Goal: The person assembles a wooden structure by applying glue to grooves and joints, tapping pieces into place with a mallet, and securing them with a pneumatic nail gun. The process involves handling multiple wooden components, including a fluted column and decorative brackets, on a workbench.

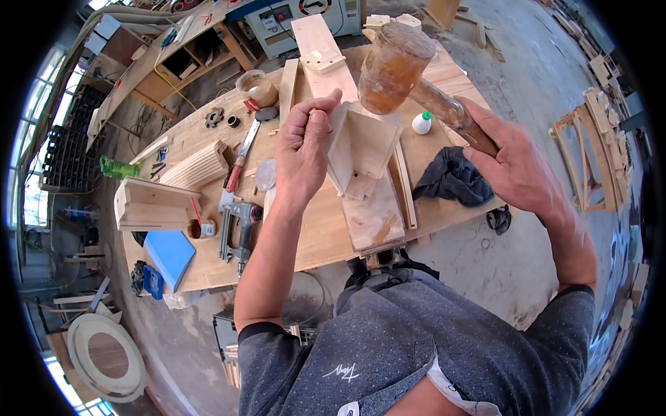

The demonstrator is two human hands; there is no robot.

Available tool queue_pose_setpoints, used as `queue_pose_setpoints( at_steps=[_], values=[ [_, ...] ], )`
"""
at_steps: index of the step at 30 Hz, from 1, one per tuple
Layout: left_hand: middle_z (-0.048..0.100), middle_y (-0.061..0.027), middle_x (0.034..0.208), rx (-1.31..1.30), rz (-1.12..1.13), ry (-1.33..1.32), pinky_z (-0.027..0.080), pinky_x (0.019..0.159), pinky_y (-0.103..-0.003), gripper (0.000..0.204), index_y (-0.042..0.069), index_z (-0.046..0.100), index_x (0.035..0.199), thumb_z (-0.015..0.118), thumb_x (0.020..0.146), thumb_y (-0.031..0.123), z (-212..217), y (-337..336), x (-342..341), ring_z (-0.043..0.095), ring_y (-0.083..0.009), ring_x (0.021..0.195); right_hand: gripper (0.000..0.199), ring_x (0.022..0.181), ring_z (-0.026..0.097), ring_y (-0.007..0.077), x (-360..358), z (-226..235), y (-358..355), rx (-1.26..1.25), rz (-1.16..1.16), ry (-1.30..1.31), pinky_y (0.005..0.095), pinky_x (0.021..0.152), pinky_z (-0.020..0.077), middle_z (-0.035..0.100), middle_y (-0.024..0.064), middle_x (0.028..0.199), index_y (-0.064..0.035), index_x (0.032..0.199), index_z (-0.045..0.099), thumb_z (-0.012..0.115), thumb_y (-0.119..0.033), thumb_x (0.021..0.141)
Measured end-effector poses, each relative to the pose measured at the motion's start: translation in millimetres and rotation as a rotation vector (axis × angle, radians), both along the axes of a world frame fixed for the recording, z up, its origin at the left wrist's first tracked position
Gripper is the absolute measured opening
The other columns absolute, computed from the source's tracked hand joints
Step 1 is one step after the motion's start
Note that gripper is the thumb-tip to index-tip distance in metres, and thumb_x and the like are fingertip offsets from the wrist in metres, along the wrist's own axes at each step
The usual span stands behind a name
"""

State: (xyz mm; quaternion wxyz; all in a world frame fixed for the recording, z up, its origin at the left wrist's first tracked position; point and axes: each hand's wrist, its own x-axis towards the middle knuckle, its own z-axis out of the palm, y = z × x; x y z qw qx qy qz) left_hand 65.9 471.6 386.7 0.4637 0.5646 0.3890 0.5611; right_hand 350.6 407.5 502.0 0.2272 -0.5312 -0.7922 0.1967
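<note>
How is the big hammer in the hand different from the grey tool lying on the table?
The wooden mallet is brown, with a thick barrel head, raised in the right hand above the wooden piece. The nail gun is grey metal, angular, and lies flat on the workbench, untouched, left of the left hand. Both are woodworking tools.

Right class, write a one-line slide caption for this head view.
Right hand raises a wooden mallet while left hand steadies a wooden piece.
</note>
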Motion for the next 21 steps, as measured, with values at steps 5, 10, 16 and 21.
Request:
queue_pose_setpoints(
  at_steps=[5,10,16,21],
  values=[
    [0.064,-0.0109,0.138,0.054,-0.004,0.161,0.045,0.101,-0.028,0.033,0.000,0.061,0.129,0.057,0.106,0.024,4,-4,0,0.058,-0.0132,0.123,0.059,0.109,0.065,0.0430,4,-4,2,0.005,-0.004,-0.001,0.0400,0.097,0.0488,0.065,0.0291,0.120,0.0033,0.144,0.048,0.062,-0.004,0.088],
    [0.054,-0.0146,0.148,0.170,0.071,0.092,0.043,0.107,-0.032,0.062,-0.003,0.043,0.147,0.069,0.099,0.026,-14,-14,6,0.053,-0.0192,0.131,0.061,0.109,0.067,0.0292,1,9,2,0.028,-0.033,0.084,0.0353,0.097,0.0495,0.067,0.0209,0.125,-0.0013,0.149,0.047,0.063,-0.001,0.090],
    [0.069,-0.0037,0.108,-0.070,0.163,0.056,0.050,0.086,-0.026,0.049,0.000,0.058,0.134,0.076,0.094,0.023,-50,-18,17,0.061,-0.0086,0.095,0.067,0.104,0.062,0.0126,-23,15,8,0.334,0.075,0.251,0.0285,0.094,0.0493,0.068,0.0077,0.122,-0.0087,0.155,0.043,0.065,0.003,0.092],
    [0.071,-0.0082,0.106,-0.070,0.164,0.179,0.051,0.086,-0.030,0.035,0.000,0.060,0.129,0.069,0.097,0.012,-47,-18,16,0.063,-0.0138,0.096,0.068,0.097,0.062,0.0117,-46,20,13,-0.021,0.042,-0.047,0.0274,0.086,0.0508,0.070,0.0091,0.112,-0.0132,0.156,0.042,0.064,0.000,0.093]
  ],
)
